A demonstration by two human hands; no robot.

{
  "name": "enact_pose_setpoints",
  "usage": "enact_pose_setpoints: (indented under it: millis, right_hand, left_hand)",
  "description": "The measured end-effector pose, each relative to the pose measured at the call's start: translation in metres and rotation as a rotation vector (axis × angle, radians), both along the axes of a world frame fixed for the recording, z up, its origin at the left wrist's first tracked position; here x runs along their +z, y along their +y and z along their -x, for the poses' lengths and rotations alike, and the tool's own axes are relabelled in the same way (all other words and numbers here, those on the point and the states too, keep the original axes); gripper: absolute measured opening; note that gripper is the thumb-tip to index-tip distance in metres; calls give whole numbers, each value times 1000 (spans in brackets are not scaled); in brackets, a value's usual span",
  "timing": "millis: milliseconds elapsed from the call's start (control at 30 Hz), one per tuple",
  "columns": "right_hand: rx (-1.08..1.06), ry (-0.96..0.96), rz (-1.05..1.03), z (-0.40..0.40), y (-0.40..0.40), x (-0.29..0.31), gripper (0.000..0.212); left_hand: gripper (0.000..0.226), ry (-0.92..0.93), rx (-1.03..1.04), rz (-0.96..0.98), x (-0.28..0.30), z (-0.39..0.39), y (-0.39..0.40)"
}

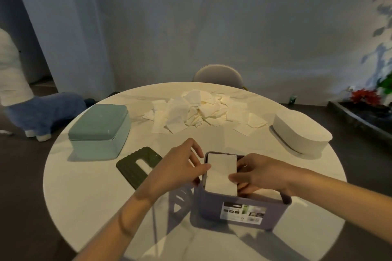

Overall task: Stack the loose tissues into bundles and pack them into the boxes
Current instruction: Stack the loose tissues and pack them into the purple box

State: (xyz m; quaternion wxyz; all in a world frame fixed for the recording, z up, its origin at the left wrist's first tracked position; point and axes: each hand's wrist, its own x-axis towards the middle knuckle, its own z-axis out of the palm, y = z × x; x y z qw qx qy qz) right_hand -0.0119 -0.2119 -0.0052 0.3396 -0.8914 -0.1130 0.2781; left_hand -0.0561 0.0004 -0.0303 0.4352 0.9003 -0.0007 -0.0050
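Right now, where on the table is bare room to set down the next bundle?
Bare top lies between the green lid and the near table edge, and between the white box and the right hand. The far middle is crowded with loose tissues.

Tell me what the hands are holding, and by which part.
Both hands hold the tissue bundle in the purple box: left hand pinches its left edge, right hand its right edge.

Dim room, bright lit table (84,180), soft focus, wide-angle edge curving
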Motion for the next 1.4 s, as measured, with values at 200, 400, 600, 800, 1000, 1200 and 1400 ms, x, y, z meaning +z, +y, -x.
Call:
enact_pose_setpoints:
  millis: [200,400,600,800,1000,1200,1400]
  right_hand:
    - [36,-10,137,3,15,8,15]
    - [72,41,165,4,7,31,36]
    - [86,19,217,4,8,26,32]
    - [102,77,167,2,6,28,30]
    - [195,100,118,-22,-14,58,35]
    - [20,-271,191,-124,-36,36,15]
    - [-5,-564,538,-232,-62,-24,50]
  left_hand:
    - [29,-44,-7,-55,2,1,-2]
    - [29,-17,-32,-76,7,4,-2]
    - [27,-64,-44,-122,3,2,-4]
    - [27,-23,-51,-68,2,0,-1]
    - [27,-51,31,7,5,-25,9]
    - [21,-59,82,121,-21,-86,3]
    - [17,-80,174,302,-56,-153,-17]
